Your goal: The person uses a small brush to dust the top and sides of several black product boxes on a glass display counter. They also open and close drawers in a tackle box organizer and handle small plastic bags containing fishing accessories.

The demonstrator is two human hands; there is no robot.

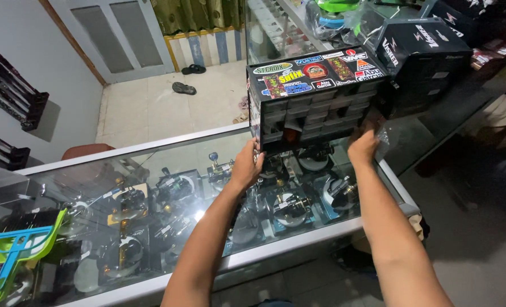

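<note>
Closest to the camera are two bare forearms reaching up and away over a long glass-topped display counter with a pale metal frame (298, 241). Under the glass there's a bunch of round metal fishing reels (290, 207) sitting on their boxes, kinda hard to count because of the reflections. Down at the near left corner a bright green and blue plastic bracket-shaped tool (20, 250) lies on the glass, well apart from both arms.

The left hand (246, 166) is clamped around the lower left corner of a black plastic multi-drawer parts cabinet covered in colourful stickers on top (312, 99), fingers wrapped round the edge and thumb on the front. The right hand (363, 146) is pressed up against the cabinet's lower right side, fingers curled under or behind it, so I can't see exactly how they sit, but it's clearly gripping too. The cabinet itself is at the far edge of the counter, tilted a bit so its sticker top faces the camera, with rows of small grey drawers on the front. Can't really tell if the base is resting on the glass or lifted just off it.

Just beside it on the right is a stack of dark cardboard boxes (421, 54). Further back, a pale tiled floor with a pair of dark sandals (185, 88) lying near a grey panelled door (119, 37), and green curtains (199, 14) above a striped wall.
</note>
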